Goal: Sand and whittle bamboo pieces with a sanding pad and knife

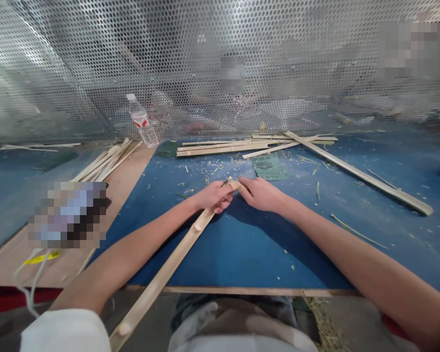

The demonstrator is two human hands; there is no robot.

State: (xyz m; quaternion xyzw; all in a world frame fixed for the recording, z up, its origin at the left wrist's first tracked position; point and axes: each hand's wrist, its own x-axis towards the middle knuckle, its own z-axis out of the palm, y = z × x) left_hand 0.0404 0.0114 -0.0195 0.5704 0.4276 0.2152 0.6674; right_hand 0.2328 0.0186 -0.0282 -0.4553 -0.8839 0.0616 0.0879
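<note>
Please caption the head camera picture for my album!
Left hand grasping a long pale strip, right hand near its far end, with more strips lying on the blue tabletop.

A clear plastic bottle (pixel 143 121) stands near a perforated metal screen (pixel 183 54).

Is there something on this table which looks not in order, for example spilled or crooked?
Yes, a little. Pale shavings lie scattered over the blue surface ahead of the left hand, which looks untidy. The clear bottle appears tilted in front of the mesh screen, though lens distortion may exaggerate this.
</note>
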